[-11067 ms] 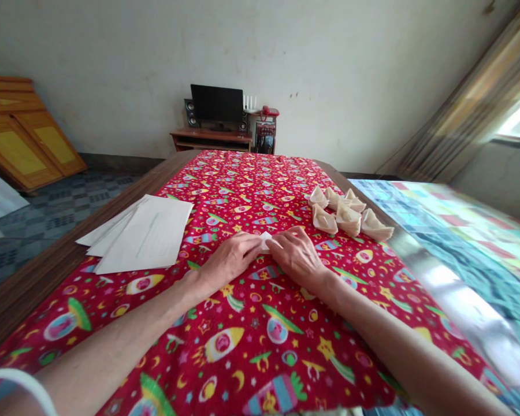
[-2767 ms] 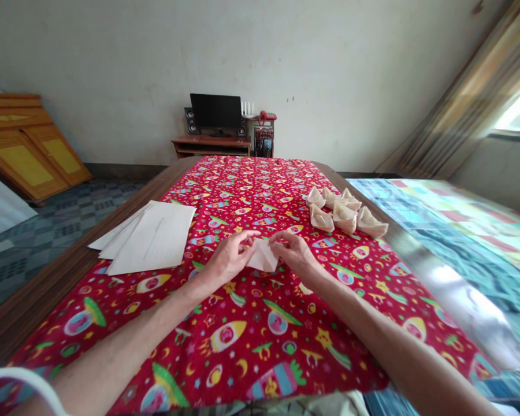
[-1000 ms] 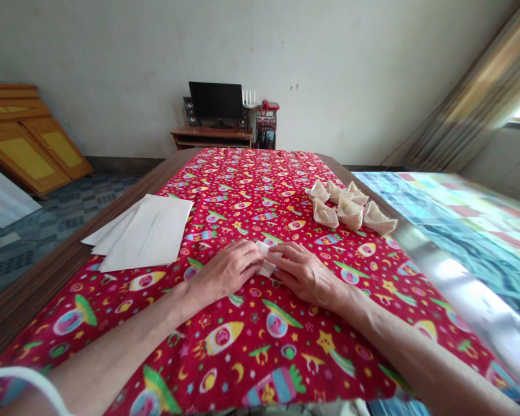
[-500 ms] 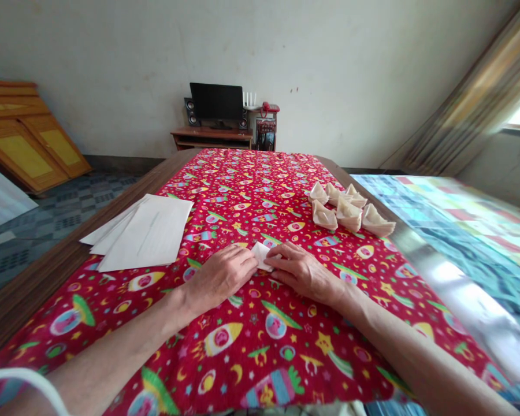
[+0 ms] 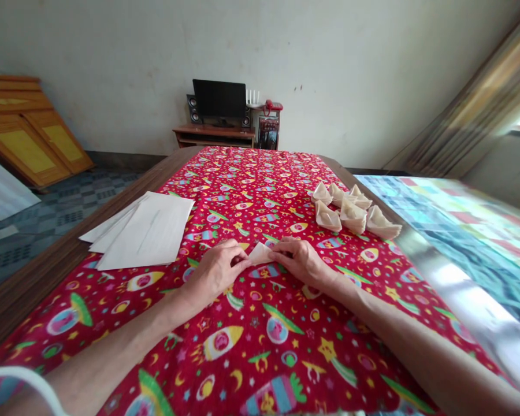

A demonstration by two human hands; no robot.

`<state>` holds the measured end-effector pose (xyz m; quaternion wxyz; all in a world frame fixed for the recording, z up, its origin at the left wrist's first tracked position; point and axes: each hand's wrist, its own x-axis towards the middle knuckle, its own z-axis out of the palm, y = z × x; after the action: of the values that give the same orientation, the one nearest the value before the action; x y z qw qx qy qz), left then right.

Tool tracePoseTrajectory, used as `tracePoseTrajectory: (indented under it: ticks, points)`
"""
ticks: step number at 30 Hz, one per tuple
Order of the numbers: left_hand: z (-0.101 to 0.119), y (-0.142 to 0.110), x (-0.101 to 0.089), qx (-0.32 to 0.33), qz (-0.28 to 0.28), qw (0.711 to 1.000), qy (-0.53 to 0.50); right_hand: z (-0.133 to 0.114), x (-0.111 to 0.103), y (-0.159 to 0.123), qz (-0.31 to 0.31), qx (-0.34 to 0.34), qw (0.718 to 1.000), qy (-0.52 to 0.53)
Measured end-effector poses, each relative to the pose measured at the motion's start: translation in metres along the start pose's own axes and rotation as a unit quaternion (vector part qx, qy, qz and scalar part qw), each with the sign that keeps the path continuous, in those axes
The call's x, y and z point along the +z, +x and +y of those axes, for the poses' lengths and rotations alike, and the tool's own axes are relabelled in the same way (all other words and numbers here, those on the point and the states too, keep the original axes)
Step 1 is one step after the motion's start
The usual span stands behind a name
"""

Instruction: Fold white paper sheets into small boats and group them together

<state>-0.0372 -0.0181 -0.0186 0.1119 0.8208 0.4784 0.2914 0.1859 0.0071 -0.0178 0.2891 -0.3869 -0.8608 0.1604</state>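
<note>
A small folded piece of white paper (image 5: 260, 253), triangular at the top, is held between my two hands just above the red patterned cloth (image 5: 247, 312). My left hand (image 5: 220, 264) pinches its left corner between thumb and fingers. On the opposite corner, my right hand (image 5: 301, 260) is closed in a similar pinch. Several stacks of folded paper boat shapes (image 5: 353, 216) sit on the cloth to the right, beyond my right hand. To the left lies a fanned pile of flat white paper sheets (image 5: 149, 231).
The cloth covers a brown wooden table (image 5: 125, 202). Against the far wall stands a desk with a monitor (image 5: 219, 99), speakers and a red telephone (image 5: 269, 106). A bed with a checked cover (image 5: 450, 208) is on the right, and a wooden cabinet (image 5: 30, 133) at left.
Both hands have shifted slightly apart, so more of the folded paper shows between them. My fingers have moved from lying over the paper to pinching its corners.
</note>
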Motion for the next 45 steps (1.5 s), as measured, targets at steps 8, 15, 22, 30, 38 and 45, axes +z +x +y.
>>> tracePoseTrajectory:
  ticks: [8,15,22,30,38,45]
  points:
    - [-0.006,0.002,-0.002,-0.01,-0.016,1.0,-0.016,-0.005,0.0,0.006,-0.016,0.111,0.993,-0.029]
    - [0.01,0.005,0.0,-0.037,-0.021,0.999,0.008,-0.006,0.001,0.007,-0.021,0.12,0.992,-0.043]
    - [0.014,0.005,-0.001,-0.03,-0.02,0.993,0.115,-0.009,0.001,0.006,-0.012,0.112,0.991,-0.072]
    - [0.017,0.003,0.001,-0.008,0.009,0.992,0.124,-0.011,-0.001,0.008,-0.022,0.115,0.989,-0.086]
    - [0.01,-0.002,-0.001,0.017,0.023,0.989,0.146,-0.013,-0.002,0.008,-0.026,0.115,0.989,-0.088]
    - [0.013,-0.002,-0.001,0.185,-0.033,0.972,0.142,-0.012,-0.001,0.008,-0.017,0.114,0.99,-0.079]
